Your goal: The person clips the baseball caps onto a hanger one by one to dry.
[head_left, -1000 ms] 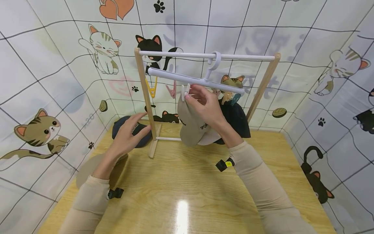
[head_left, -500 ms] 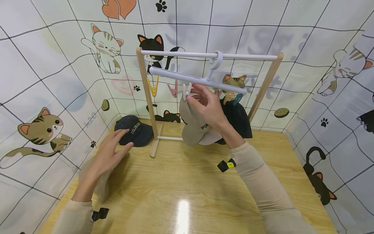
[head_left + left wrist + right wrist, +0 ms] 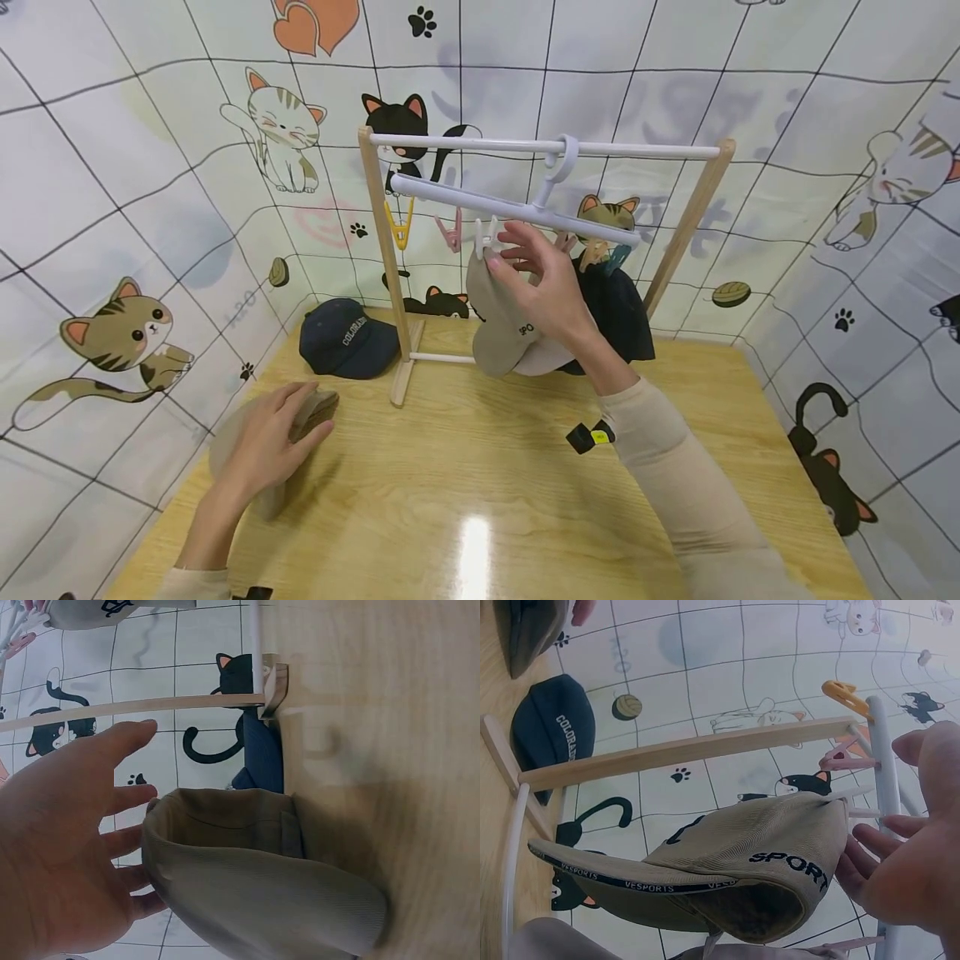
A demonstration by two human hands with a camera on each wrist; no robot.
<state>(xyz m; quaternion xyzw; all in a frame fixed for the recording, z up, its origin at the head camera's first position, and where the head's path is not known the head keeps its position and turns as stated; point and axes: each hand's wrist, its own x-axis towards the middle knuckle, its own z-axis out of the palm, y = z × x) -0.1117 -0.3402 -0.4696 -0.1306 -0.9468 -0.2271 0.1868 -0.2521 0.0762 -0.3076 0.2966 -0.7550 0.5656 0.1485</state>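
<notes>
A beige cap point(image 3: 497, 343) with dark lettering hangs by a white clothespin point(image 3: 480, 239) from the lilac hanger point(image 3: 480, 201). Beside that clothespin is my right hand point(image 3: 546, 287), its thumb and fingers spread apart. In the right wrist view, the fingertips point(image 3: 851, 862) lie close against the cap's side; whether they touch is hard to tell. My left hand point(image 3: 266, 442) reaches over a khaki cap point(image 3: 262, 892) on the table, thumb held away from the other fingers. Those fingers meet the cap's edge in the left wrist view, their tips partly hidden.
A navy cap point(image 3: 347, 340) lies left of the wooden rack point(image 3: 387, 267). Dark and pale caps point(image 3: 615, 312) hang at the hanger's right end. Yellow point(image 3: 401, 225) and pink point(image 3: 451, 231) clothespins hang at its left. Patterned walls enclose the wooden table point(image 3: 420, 483).
My left hand has come back from beside the rack's left post, down to the khaki cap. My right fingers have moved off the white clothespin, leaving the beige cap hanging.
</notes>
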